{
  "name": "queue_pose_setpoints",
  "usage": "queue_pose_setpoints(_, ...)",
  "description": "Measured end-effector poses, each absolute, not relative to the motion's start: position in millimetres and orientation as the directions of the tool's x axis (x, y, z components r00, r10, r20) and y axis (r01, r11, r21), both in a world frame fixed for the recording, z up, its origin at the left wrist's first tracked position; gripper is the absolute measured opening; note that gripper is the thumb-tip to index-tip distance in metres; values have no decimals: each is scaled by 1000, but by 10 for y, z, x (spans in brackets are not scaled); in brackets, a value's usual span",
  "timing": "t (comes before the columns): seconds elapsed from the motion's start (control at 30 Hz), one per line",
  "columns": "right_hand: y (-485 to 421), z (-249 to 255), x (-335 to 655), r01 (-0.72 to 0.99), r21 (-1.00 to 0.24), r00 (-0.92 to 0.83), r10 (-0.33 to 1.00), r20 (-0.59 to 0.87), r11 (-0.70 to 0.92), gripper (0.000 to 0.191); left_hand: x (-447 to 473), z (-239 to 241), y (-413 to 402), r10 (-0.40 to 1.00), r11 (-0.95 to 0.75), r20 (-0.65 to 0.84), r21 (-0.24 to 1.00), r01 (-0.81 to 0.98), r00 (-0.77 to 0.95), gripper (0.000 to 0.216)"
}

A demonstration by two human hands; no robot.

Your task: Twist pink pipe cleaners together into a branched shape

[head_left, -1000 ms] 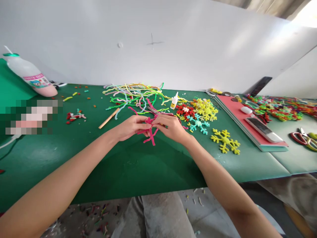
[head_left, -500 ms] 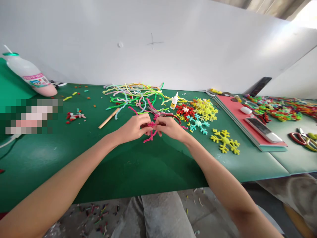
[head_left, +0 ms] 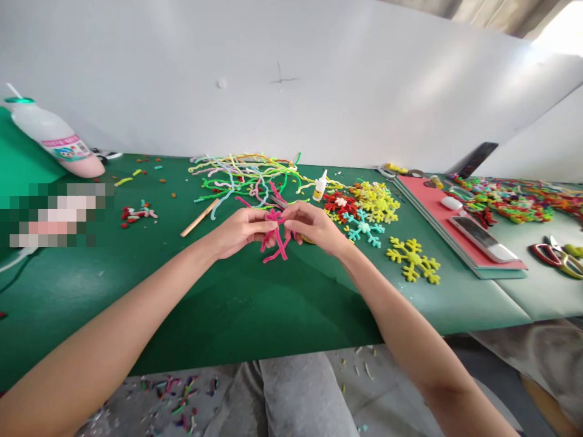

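Between my two hands, above the green table, is a pink pipe-cleaner piece (head_left: 281,247) with several fuzzy arms, some hanging down. My left hand (head_left: 246,232) pinches it from the left, thumb on top. From the right, my right hand (head_left: 314,227) grips it between thumb and fingers. Just behind the hands lie scissors (head_left: 276,199), mostly hidden by my right hand. More pink pipe cleaners (head_left: 274,188) lie beyond them. A small white glue bottle (head_left: 320,187) stands behind my right hand.
Loose pipe cleaners (head_left: 246,162) lie along the wall, with a wooden stick (head_left: 200,218) in front. To the right are red, turquoise and yellow-green snowflakes (head_left: 413,259), a red folder (head_left: 426,206) with a phone (head_left: 483,238), and more scissors (head_left: 553,255). A bottle (head_left: 59,136) leans at left.
My hands have shifted slightly and turned, so more of the pink piece shows between them. My right hand now covers more of the scissors. The things on the table have stayed put.
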State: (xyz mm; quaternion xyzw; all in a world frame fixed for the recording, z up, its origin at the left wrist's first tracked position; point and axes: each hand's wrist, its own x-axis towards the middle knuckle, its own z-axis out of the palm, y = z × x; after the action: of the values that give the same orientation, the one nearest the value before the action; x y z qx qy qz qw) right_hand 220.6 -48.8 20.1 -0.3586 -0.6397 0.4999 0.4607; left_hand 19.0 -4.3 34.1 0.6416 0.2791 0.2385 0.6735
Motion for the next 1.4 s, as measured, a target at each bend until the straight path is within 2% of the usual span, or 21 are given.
queue_pose_setpoints(0.1, -501, 189, 2166, 80, -938, -268, 913, 307, 338, 17, 194, 303, -33, 659, 143, -110, 990, 20, 744, 19)
queue_pose_setpoints(0.23, -527, 187, 2129, 165, -915, -249, 913, 323, 368, 17, 209, 296, -47, 661, 108, -96, 994, 32, 744, 18)
queue_pose_setpoints(0.37, -530, 186, 2139, 172, -930, -252, 927, 278, 325, 22, 218, 337, -78, 684, -115, 15, 989, 88, 729, 21)
queue_pose_setpoints(0.47, -516, 174, 2144, 148, -951, -269, 937, 224, 271, 23, 226, 351, -101, 692, -313, 120, 939, 146, 712, 25)
queue_pose_setpoints(0.57, -506, 168, 2114, 139, -975, -258, 957, 136, 176, 21, 234, 337, -120, 675, -535, 249, 814, 228, 694, 25)
queue_pose_setpoints(0.7, -513, 194, 2044, 29, -994, -183, 977, -105, -102, 22, 242, 308, -133, 553, -792, 399, 526, 311, 731, 21)
queue_pose_setpoints(0.77, -515, 215, 2038, -44, -983, -169, 971, -171, -181, 24, 245, 298, -130, 546, -803, 410, 504, 317, 731, 21)
queue_pose_setpoints(0.83, -507, 228, 2066, -100, -976, -206, 964, -170, -194, 26, 247, 292, -123, 605, -733, 376, 608, 305, 702, 24)
queue_pose_setpoints(0.93, -477, 220, 2135, -136, -967, -277, 946, -171, -214, 24, 255, 288, -117, 700, -538, 271, 808, 238, 661, 30)
queue_pose_setpoints(1.03, -458, 199, 2159, -105, -956, -296, 927, -231, -272, 28, 265, 275, -118, 727, -455, 235, 868, 197, 645, 33)
queue_pose_setpoints(1.17, -485, 211, 2087, -68, -966, -307, 927, -216, -248, 34, 267, 237, -115, 712, -555, 315, 800, 228, 627, 30)
queue_pose_setpoints(1.4, -525, 228, 2004, -114, -966, -241, 950, -200, -232, 32, 256, 213, -124, 610, -759, 449, 569, 318, 652, 23)
